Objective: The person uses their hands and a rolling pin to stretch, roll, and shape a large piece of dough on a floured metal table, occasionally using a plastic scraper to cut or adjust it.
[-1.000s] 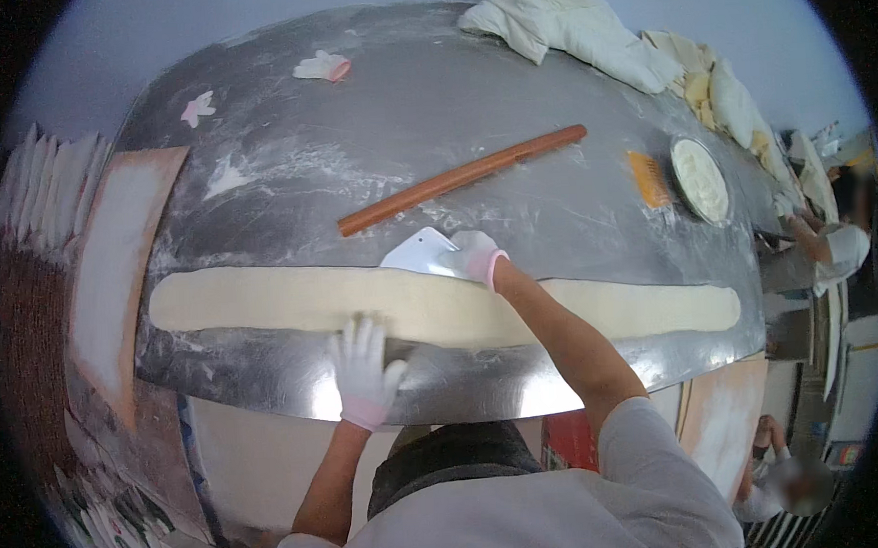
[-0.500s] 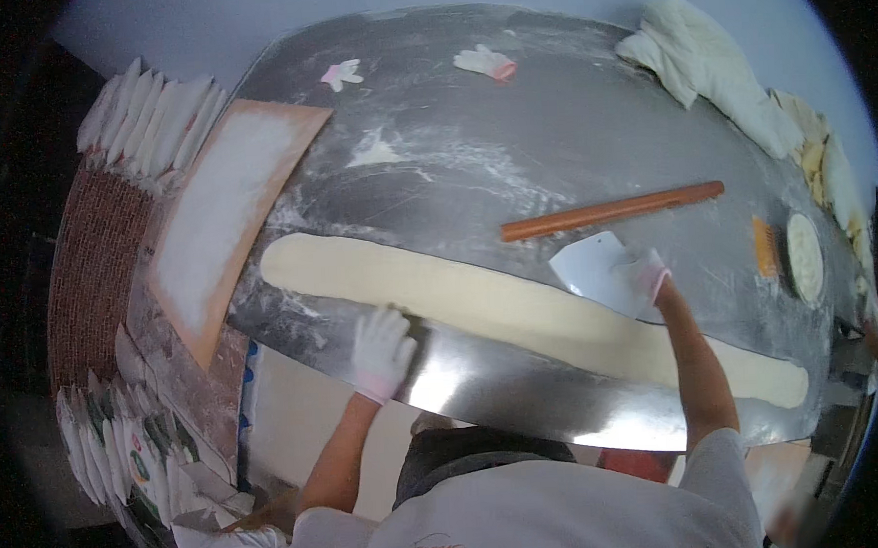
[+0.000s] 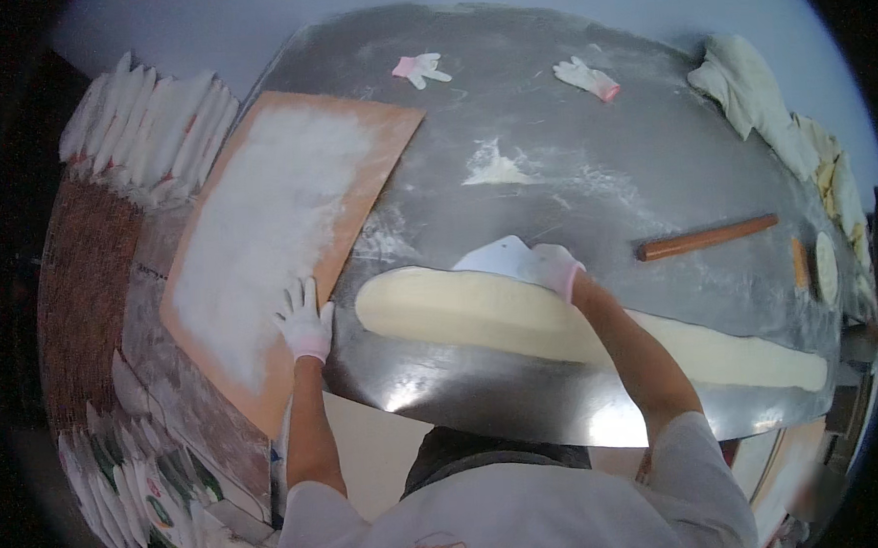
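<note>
A long, flattened strip of pale dough [image 3: 460, 317] lies across the grey metal table [image 3: 550, 122]. My right hand [image 3: 554, 269], in a white glove, grips a flat white dough scraper [image 3: 499, 256] at the strip's far edge, toward its left end. My gloved left hand [image 3: 305, 324] has its fingers spread over the near right edge of a wooden board [image 3: 381, 169] dusted with white flour [image 3: 269, 183]. A gap separates that hand from the dough's left end.
Two loose gloves [image 3: 422, 69] [image 3: 587, 77] lie at the back. A brown rolling pin [image 3: 709, 237] rests to the right, near a round container [image 3: 826, 269]. Cream cloth [image 3: 744, 89] bunches at the far right edge. Stacked white bags [image 3: 153, 125] stand at the left.
My left hand has gone from the dough's near edge to the floured board. The scraper in my right hand has moved left along the dough. The view has shifted leftward.
</note>
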Tool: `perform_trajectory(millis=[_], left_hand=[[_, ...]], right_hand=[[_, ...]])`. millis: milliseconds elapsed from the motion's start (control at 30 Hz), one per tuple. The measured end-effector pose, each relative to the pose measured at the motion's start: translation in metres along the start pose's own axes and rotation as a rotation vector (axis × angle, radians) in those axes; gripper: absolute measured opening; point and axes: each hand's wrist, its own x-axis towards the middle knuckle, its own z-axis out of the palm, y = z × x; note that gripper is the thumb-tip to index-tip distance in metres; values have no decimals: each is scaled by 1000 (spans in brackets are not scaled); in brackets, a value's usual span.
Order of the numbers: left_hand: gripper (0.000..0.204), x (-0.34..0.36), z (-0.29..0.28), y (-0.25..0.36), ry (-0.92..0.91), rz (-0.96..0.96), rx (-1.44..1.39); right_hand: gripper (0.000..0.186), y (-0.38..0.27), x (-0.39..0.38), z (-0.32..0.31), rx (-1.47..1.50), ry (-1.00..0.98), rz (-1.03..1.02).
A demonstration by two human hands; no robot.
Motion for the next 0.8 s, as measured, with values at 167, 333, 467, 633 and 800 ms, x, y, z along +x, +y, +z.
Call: perform_trajectory(millis=[167,333,467,633,800], left_hand=[[68,29,26,-47,8,148,36],[65,58,26,-79,1,214,32],[53,69,43,-100,95,241,-139],[28,72,34,-56,306,392,-582],[31,35,4,69,353,837,-530]], right_hand=[[30,-110,99,23,303,-223,197],[29,-189,137,10,602,65,186],[26,-202,109,-68,592,319,71],[26,-138,27,-111,-158,171,202],[21,-132,-42,-62,-319,95,47]])
